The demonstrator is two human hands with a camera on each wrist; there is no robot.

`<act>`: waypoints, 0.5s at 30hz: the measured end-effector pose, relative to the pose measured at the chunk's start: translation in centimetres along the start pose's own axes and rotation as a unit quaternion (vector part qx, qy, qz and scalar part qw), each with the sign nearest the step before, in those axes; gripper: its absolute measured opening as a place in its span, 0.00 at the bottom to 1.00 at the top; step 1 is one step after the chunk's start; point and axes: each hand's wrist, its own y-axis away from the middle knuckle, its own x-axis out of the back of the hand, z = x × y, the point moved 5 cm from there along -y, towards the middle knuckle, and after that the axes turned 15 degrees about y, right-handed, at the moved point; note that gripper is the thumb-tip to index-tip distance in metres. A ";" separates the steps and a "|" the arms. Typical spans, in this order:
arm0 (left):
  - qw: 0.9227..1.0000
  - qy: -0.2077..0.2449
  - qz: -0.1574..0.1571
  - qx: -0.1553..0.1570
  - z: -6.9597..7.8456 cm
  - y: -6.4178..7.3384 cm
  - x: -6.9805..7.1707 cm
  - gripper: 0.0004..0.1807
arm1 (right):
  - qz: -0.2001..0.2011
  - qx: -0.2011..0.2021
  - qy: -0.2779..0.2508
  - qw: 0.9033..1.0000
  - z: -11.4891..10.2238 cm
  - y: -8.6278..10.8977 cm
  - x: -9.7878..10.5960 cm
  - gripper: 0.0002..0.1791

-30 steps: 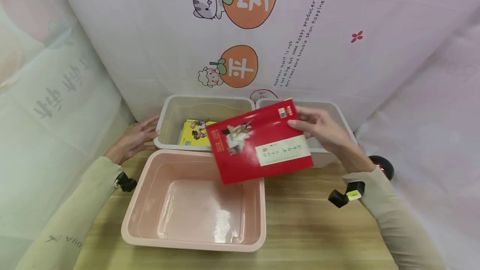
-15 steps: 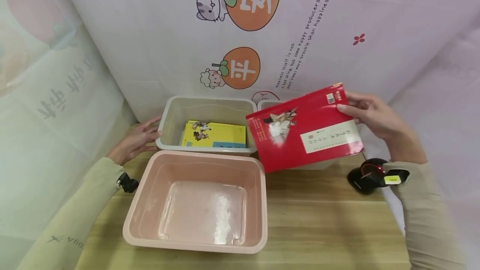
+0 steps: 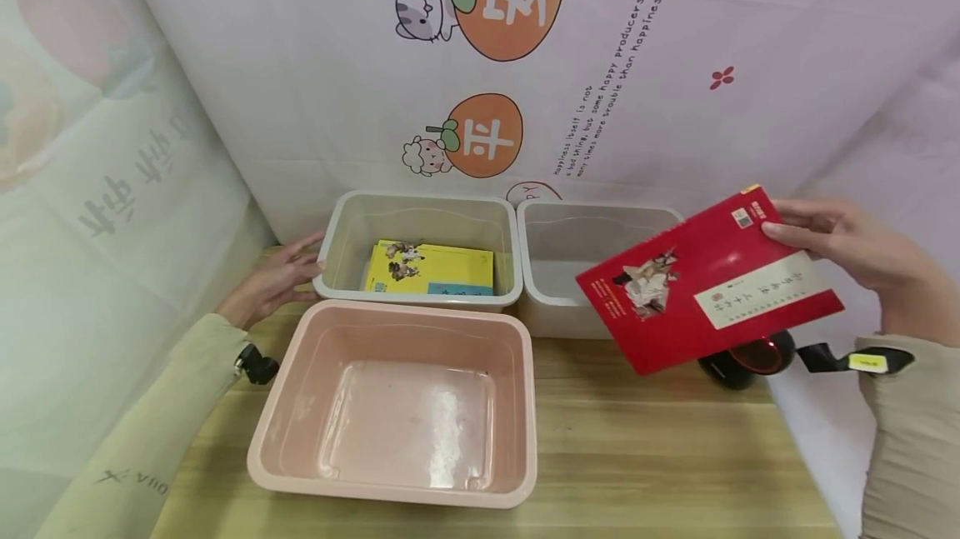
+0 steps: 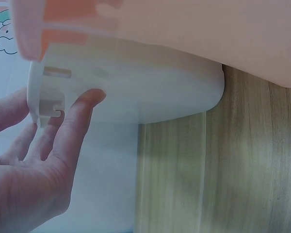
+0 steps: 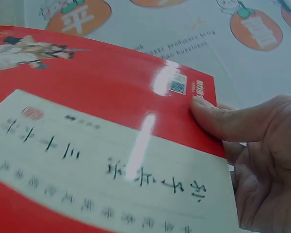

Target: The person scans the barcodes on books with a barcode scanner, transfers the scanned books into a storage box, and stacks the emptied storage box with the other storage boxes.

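My right hand (image 3: 862, 243) pinches a red book (image 3: 675, 335) by its right edge, thumb on the cover and fingers behind. The book hangs tilted over the right end of the table, partly in front of the right white bin (image 3: 562, 322). In the right wrist view the thumb presses the red cover (image 5: 111, 87) beside a small printed code. At the left white bin (image 3: 427, 196), my left hand (image 3: 273, 281) touches the outer left side with spread fingers. One finger lies along the bin wall in the left wrist view. A yellow book (image 3: 457, 264) lies inside that bin.
A pink basin (image 3: 262, 439) stands in front of the left bin on the wooden table (image 3: 645, 456). Behind the red book, a black object with a red round part (image 3: 731, 368) sits near the table's right edge. Printed cloth (image 3: 315, 89) encloses the back and sides.
My right hand has carried the red book rightward, away from over the left bin and basin, uncovering the yellow book and most of the right bin. The left hand stays at the left bin.
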 end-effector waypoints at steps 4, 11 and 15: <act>1.000 0.007 -0.002 0.003 -0.1 0.0 -0.1 0.42 | -0.028 -0.027 0.053 0.998 2.0 1.3 0.5 0.29; 1.000 0.002 -0.007 -0.002 -0.2 0.0 -0.1 0.42 | -0.129 -0.089 0.138 0.978 5.6 3.1 0.8 0.37; 1.000 -0.003 -0.001 0.001 -0.2 0.0 -0.1 0.42 | -0.170 -0.103 0.151 0.968 7.5 3.8 0.5 0.40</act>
